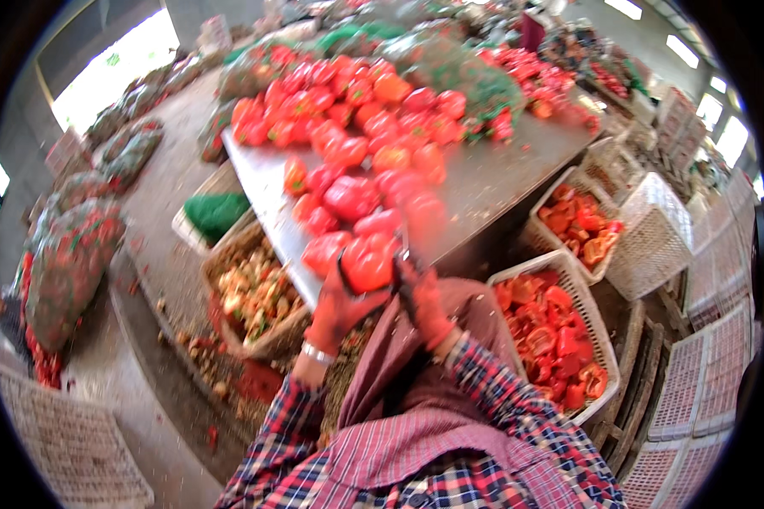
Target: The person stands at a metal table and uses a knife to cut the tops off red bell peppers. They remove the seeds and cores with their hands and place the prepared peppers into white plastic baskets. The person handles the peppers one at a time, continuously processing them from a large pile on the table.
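Note:
My left hand, in a red and dark work glove, holds a large red bell pepper at the near corner of the metal table. My right hand, gloved alike, is at the pepper's right side, its fingers closed around a small knife whose thin blade points up; the blade is partly blurred. More whole red peppers lie just beyond both hands and run back over the table in a heap.
Right of my legs stands a white plastic crate of cut red peppers, with another such crate behind it. On the left, a crate holds pepper cores, beside green netting. Filled mesh sacks lie farther left; stacked crates stand far right.

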A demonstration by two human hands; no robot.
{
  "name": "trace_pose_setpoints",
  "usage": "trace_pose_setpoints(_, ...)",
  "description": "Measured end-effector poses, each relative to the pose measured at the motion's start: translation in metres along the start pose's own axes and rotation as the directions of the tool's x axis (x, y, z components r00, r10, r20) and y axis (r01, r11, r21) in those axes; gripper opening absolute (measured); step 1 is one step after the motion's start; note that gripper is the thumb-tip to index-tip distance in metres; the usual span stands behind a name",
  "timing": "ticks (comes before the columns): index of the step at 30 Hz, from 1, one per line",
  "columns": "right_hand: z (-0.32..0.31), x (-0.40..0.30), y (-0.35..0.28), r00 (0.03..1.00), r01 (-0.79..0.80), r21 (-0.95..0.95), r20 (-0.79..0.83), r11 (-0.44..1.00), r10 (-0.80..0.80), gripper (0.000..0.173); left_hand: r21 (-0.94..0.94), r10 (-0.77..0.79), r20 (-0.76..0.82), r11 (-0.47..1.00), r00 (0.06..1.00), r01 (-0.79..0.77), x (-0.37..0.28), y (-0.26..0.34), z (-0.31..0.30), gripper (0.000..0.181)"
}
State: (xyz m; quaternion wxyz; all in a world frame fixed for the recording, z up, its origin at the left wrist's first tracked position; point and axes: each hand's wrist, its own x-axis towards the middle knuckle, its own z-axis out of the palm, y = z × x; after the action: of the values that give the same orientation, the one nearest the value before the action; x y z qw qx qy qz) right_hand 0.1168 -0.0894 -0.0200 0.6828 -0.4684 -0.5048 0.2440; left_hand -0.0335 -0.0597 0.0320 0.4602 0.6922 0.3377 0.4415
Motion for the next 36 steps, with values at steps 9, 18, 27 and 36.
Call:
trace_pose_setpoints(9,-0.006,0.033,-0.07,0.914,-0.229,-0.073,0.326,0.971,0.241,0.034,-0.159,0.016,-0.001,0.987,1.0,-0.016,0.015,-0.013,-0.05,0.078)
trace_pose_setpoints(18,0.011,0.031,-0.054,0.916,0.176,-0.523,0.398,0.834,0.056,0.028,-0.26,-0.019,-0.063,0.966,0.998,0.002,0.042,-0.021,-0.055,0.064)
trace_pose_setpoints(27,-0.022,-0.039,0.006,0.865,-0.035,-0.601,0.382,0.798,0.326,0.037,-0.433,0.04,-0.3,0.884,0.953,-0.174,0.053,-0.077,-0.076,0.032)
trace_pose_setpoints(36,0.01,0.094,-0.06,0.912,-0.124,-0.107,0.38,0.987,0.155,0.04,-0.591,-0.157,0.259,0.754,0.953,0.285,0.05,-0.037,-0.066,0.05)
